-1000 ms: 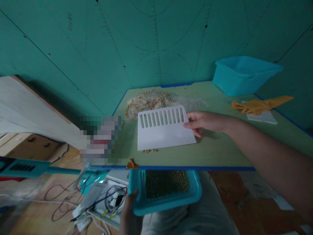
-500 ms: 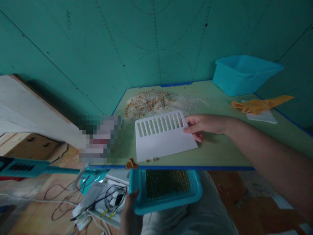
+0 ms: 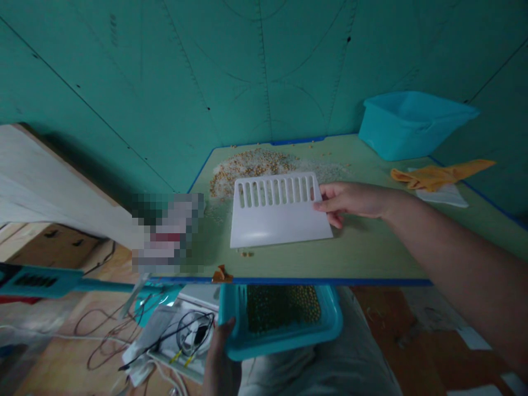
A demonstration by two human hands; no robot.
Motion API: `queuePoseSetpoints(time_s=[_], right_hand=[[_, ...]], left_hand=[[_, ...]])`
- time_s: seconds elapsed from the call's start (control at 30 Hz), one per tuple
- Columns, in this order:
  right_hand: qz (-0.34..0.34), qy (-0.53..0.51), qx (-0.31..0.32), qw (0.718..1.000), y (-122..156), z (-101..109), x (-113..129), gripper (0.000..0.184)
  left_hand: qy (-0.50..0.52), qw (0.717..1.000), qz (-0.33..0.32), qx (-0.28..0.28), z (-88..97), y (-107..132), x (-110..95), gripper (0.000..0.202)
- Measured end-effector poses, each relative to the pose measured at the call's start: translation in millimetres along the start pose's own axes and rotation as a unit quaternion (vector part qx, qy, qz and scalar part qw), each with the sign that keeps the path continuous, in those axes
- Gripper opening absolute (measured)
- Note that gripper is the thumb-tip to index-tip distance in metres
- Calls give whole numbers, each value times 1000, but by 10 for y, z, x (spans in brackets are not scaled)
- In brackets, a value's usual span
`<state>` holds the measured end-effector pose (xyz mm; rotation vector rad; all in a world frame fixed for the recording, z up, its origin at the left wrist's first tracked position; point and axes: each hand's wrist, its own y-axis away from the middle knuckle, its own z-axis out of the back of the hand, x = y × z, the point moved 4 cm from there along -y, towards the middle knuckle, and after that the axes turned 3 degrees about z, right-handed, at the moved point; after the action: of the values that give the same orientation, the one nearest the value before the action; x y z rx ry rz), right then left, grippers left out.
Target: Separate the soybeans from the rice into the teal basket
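Left hand [image 3: 219, 349] grasping the turquoise tray [image 3: 284, 343] below the blue front edge [image 3: 371, 282] of the table [image 3: 371, 250]; over it, right hand [image 3: 336, 204] gripping the slotted white scraper [image 3: 280, 224] by its right end, tabletop stretching rightward; beyond, scattered grains [image 3: 256, 162], then green wall [image 3: 268, 60].

White scraper [image 3: 280, 226], turquoise tray [image 3: 289, 341]

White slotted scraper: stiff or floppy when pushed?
Probably stiff: the white slotted scraper looks flat, though the right hand grips one end. Likely light for its size, being thin and slotted. Its faint sheen suggests a fairly slippery face.
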<state>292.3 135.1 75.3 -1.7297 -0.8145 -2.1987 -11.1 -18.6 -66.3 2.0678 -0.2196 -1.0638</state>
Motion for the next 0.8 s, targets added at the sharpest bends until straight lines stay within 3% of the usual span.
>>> queuePoseSetpoints(time_s=[0.37, 0.57, 0.67, 0.8], right_hand=[[-24, 44, 48, 998, 6, -98, 7, 21], [-48, 47, 136, 988, 82, -177, 31, 25], [-55, 50, 165, 983, 116, -196, 28, 25], [-20, 12, 108, 994, 94, -171, 59, 22]], left_hand=[[-18, 1000, -9, -1, -92, 91, -27, 16], [-26, 998, -51, -14, -62, 89, -51, 16], [-23, 999, -38, -3, -115, 116, -50, 13], [-20, 1000, -16, -1, -128, 114, -40, 20]])
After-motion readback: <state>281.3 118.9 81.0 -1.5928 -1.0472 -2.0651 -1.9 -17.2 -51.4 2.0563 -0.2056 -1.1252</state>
